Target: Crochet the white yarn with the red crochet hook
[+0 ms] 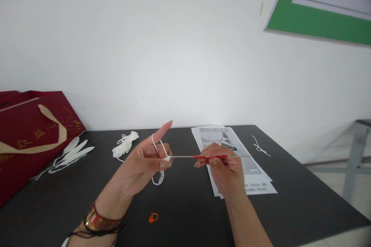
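Observation:
My left hand pinches a small piece of white yarn between thumb and finger. Its index finger points up with the yarn looped around it, and a short loop of the same yarn hangs below the hand. In my right hand is a crochet hook with a red grip and a thin metal shaft, held level like a pen. The shaft's far end meets the yarn at my left fingertips; its tip is hidden there. On the black table below lies an orange stitch marker.
A bundle of white yarn lies behind my left hand. Farther left, white leaf-shaped pieces rest beside a dark red gift bag. Printed sheets lie under my right hand, with a small white yarn bow to their right.

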`<state>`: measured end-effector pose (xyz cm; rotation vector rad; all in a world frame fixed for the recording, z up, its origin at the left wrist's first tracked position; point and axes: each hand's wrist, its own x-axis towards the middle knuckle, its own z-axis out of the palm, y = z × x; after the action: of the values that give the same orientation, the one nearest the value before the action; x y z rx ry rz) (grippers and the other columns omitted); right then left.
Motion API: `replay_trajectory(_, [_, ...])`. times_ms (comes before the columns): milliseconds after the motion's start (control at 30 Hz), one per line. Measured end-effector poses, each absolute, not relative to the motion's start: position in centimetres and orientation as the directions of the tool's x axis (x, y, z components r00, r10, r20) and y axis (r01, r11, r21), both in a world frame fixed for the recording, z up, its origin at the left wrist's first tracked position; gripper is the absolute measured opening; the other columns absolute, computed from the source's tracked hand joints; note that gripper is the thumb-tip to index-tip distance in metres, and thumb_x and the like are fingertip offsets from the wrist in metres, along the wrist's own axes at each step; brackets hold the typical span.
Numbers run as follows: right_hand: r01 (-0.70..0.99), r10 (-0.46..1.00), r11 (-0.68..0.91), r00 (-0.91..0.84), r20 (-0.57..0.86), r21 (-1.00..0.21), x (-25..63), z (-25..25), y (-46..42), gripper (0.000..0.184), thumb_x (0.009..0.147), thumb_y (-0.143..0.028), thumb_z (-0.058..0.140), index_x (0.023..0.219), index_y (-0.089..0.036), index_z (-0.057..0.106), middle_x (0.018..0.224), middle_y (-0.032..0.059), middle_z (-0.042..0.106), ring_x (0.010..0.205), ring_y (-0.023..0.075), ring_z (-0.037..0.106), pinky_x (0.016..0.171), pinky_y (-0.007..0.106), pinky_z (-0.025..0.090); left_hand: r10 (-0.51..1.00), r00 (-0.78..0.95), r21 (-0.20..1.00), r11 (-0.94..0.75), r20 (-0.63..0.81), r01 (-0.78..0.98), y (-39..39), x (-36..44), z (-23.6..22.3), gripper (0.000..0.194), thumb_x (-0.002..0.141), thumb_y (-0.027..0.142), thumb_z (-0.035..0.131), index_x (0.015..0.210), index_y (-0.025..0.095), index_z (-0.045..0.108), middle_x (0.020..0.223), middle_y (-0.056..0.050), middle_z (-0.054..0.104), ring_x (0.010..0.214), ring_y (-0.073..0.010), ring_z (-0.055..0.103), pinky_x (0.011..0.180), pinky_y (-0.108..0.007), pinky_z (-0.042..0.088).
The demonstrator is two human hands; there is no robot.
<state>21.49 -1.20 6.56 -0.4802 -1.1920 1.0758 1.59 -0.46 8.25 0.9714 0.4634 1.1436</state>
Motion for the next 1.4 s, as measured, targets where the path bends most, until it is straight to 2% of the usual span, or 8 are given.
replay_trajectory(333, [-0.432, 0.854, 0.452, -0.043, 0.519, -0.78, 21.5, 6.6, -1.3, 0.008, 0.075, -0.029, 0.07, 0.074, -0.021, 0.071, 0.068, 0.0028, 0.064, 0.055, 0.0171, 0.063, 0.05, 0.032, 0.054, 0.851, 0.508, 0.805, 0.203, 0.137, -0.557, -0.4, 1.2, 7.8, 0.079, 0.063, 0.0, 0.064, 0.136, 0.022, 0.042, 0.059, 0.004, 0.046, 0.06, -0.0118, 0.044, 0.058, -0.027, 0.029])
replay_trajectory(633, [-0.456, 0.838, 0.447, -0.088, 0.539, -0.77, 21.7, 6.4, -1.2, 0.006, 0.076, -0.027, 0.069, 0.076, -0.021, 0.072, 0.069, 0.0024, 0.063, 0.054, 0.0161, 0.064, 0.05, 0.03, 0.054, 0.809, 0.581, 0.802, 0.287, 0.09, -0.524, -0.3, 1.1, 7.7, 0.079, 0.059, 0.002, 0.067, 0.134, 0.017, 0.045, 0.058, 0.005, 0.045, 0.057, -0.0111, 0.038, 0.058, -0.029, 0.029])
replay_trajectory(833, [-0.49, 0.81, 0.44, -0.144, 0.568, -0.753, 21.9, 6.0, -0.9, 0.007, 0.079, -0.022, 0.066, 0.082, -0.02, 0.071, 0.071, 0.002, 0.064, 0.057, 0.0142, 0.065, 0.052, 0.027, 0.055, 0.76, 0.644, 0.827, 0.302, 0.091, -0.473, 0.1, 0.6, 7.2, 0.079, 0.059, 0.003, 0.068, 0.133, 0.019, 0.046, 0.057, 0.005, 0.046, 0.055, -0.01, 0.039, 0.054, -0.027, 0.025])
replay_trajectory(1133, [-0.459, 0.783, 0.463, -0.189, 0.592, -0.758, 22.4, 6.1, -0.8, 0.007, 0.08, -0.023, 0.066, 0.083, -0.021, 0.072, 0.073, 0.0021, 0.063, 0.06, 0.0145, 0.065, 0.054, 0.027, 0.054, 0.733, 0.678, 0.867, 0.296, 0.062, -0.4, 0.2, 0.5, 7.0, 0.074, 0.059, 0.002, 0.068, 0.129, 0.02, 0.051, 0.057, 0.006, 0.047, 0.051, -0.0079, 0.038, 0.053, -0.026, 0.028])
replay_trajectory(1400, [-0.399, 0.757, 0.5, -0.229, 0.612, -0.768, 23.1, 6.3, -1.2, 0.008, 0.08, -0.02, 0.066, 0.084, -0.021, 0.072, 0.076, 0.004, 0.065, 0.065, 0.0157, 0.065, 0.058, 0.03, 0.057, 0.678, 0.735, 0.84, 0.397, 0.003, -0.37, 0.7, 0.8, 7.1, 0.068, 0.054, 0.005, 0.068, 0.12, 0.015, 0.06, 0.053, 0.006, 0.042, 0.049, -0.0077, 0.03, 0.055, -0.026, 0.028])
